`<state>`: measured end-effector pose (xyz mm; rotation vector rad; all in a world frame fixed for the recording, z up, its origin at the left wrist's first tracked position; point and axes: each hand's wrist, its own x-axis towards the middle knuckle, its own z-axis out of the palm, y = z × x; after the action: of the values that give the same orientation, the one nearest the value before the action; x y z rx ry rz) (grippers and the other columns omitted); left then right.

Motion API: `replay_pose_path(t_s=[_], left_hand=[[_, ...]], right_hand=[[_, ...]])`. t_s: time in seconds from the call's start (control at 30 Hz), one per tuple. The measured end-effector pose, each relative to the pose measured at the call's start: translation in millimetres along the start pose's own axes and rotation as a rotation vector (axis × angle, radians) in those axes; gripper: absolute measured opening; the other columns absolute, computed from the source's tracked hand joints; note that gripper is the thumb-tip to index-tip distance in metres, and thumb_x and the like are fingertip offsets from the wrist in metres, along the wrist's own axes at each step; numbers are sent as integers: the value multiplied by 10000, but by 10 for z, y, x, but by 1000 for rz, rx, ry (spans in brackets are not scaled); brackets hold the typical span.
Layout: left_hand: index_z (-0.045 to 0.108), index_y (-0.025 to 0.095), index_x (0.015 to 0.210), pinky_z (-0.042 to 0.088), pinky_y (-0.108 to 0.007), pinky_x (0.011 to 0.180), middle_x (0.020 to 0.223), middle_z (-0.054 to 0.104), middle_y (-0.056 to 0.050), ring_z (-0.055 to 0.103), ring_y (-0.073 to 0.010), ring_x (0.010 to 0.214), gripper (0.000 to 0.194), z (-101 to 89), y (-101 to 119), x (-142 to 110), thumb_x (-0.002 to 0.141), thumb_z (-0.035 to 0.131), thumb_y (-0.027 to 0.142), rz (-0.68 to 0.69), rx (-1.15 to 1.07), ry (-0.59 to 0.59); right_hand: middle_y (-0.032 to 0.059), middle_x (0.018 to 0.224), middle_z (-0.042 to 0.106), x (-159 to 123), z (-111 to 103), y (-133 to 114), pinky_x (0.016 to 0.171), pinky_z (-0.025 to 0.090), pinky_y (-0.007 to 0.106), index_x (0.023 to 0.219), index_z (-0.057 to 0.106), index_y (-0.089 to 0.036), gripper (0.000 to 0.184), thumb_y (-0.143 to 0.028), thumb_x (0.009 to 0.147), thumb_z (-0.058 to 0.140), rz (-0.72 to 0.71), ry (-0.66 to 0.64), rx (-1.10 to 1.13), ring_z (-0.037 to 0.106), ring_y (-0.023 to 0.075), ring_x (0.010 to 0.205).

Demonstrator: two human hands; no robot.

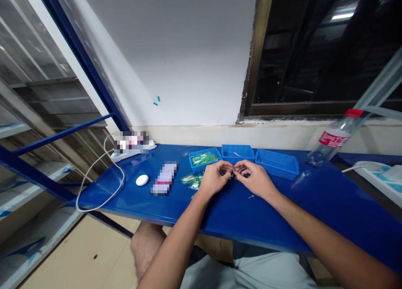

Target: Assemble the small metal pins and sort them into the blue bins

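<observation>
My left hand (217,177) and my right hand (251,175) meet over the blue table (238,222), fingertips pinched together. Between them is something small and dark, too small to name. Beside my left hand lie green and clear plastic packets (191,180), partly covered by that hand. Behind the hands stand three blue bins: the left bin (195,169) holds green packets (204,158), the middle bin (238,148) holds a thin metal piece (236,154), and the right bin (278,162) is angled beside my right hand. A small metal piece (251,196) lies below my right hand.
A pixelated phone-like slab (164,178) and a white round case (142,180) lie to the left. A white cable (124,180) loops near a power strip (133,151). At right stand a red-capped bottle (334,138) and a white device (381,178). A wall runs behind.
</observation>
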<state>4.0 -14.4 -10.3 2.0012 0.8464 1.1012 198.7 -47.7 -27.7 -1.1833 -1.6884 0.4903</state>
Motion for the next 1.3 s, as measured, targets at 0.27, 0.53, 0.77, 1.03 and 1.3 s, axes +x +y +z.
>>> replay_pose_path(t_s=[0.27, 0.53, 0.77, 1.03, 1.3], left_hand=[[792, 185, 1007, 581, -257, 775, 964, 822, -49, 766, -199, 866, 313, -46, 117, -32, 1007, 620, 446, -52, 57, -69], [812, 199, 1067, 600, -284, 837, 1003, 834, -37, 786, -215, 905, 223, -44, 79, -24, 978, 655, 331, -48, 82, -63], [810, 200, 1042, 628, -309, 866, 990, 836, -43, 796, -210, 887, 159, -23, 13, -5, 928, 714, 257, -21, 113, 2], [779, 200, 1052, 622, -296, 889, 1007, 829, -38, 794, -196, 926, 168, -35, 1, -1, 909, 704, 155, 7, 74, 31], [746, 201, 1100, 598, -288, 884, 1037, 814, -51, 775, -198, 944, 172, -58, 168, -15, 998, 648, 300, -11, 111, 32]], right_hand=[[61, 963, 706, 13, -52, -91, 671, 602, 326, 998, 736, -232, 154, -243, 906, 612, -86, 18, -95, 677, 191, 756], [67, 1037, 756, 10, -74, -97, 797, 640, 377, 963, 744, -247, 128, -284, 949, 622, -110, -31, -45, 735, 223, 862], [54, 974, 784, 1, -48, -159, 731, 645, 349, 1000, 714, -230, 155, -365, 931, 682, 62, 41, 42, 768, 219, 785], [50, 910, 751, 23, -1, -137, 705, 619, 317, 977, 684, -220, 114, -277, 879, 687, 58, 17, 70, 725, 193, 781], [47, 900, 701, 48, -28, -198, 620, 549, 304, 979, 743, -223, 139, -228, 888, 638, -33, 35, -33, 617, 158, 666]])
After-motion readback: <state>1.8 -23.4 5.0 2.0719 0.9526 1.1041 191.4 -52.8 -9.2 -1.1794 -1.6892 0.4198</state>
